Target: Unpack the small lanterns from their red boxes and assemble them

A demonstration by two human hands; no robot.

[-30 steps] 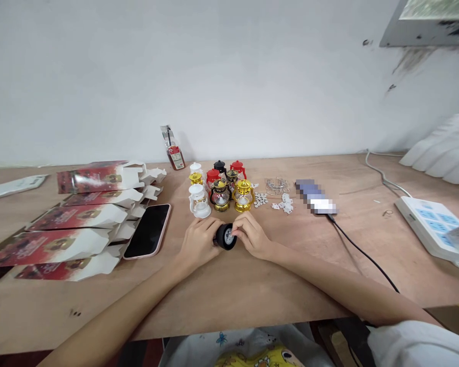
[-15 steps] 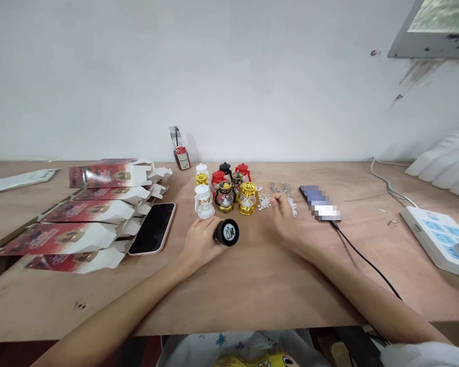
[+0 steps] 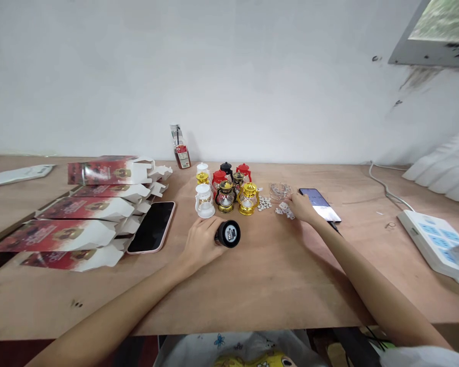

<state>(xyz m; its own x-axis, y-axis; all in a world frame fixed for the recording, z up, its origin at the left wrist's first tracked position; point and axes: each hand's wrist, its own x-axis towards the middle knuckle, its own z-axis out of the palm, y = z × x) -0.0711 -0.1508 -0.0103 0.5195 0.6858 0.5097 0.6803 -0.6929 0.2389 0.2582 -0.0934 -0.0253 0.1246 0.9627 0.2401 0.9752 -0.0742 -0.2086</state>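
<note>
My left hand is wrapped round a small black lantern, tipped so that its round base, with a grey recess in it, faces me. At the right, my right hand is low over the table with its fingers bunched at the edge of a small pile of white pieces; its fingertips are too small to show what they pinch. Beside that lie round white discs and a heap of thin wire pieces. Several small lanterns stand just ahead, among them a gold one and a white one.
Red-and-white printed boxes lie in a row at the left, with a pink-edged phone beside them. A second phone is right of my right hand. Farther right sits a white power strip. A small bottle stands by the wall.
My right hand has moved right and down onto the small white pieces, uncovering the discs. My left hand keeps the black lantern in nearly the same place.
</note>
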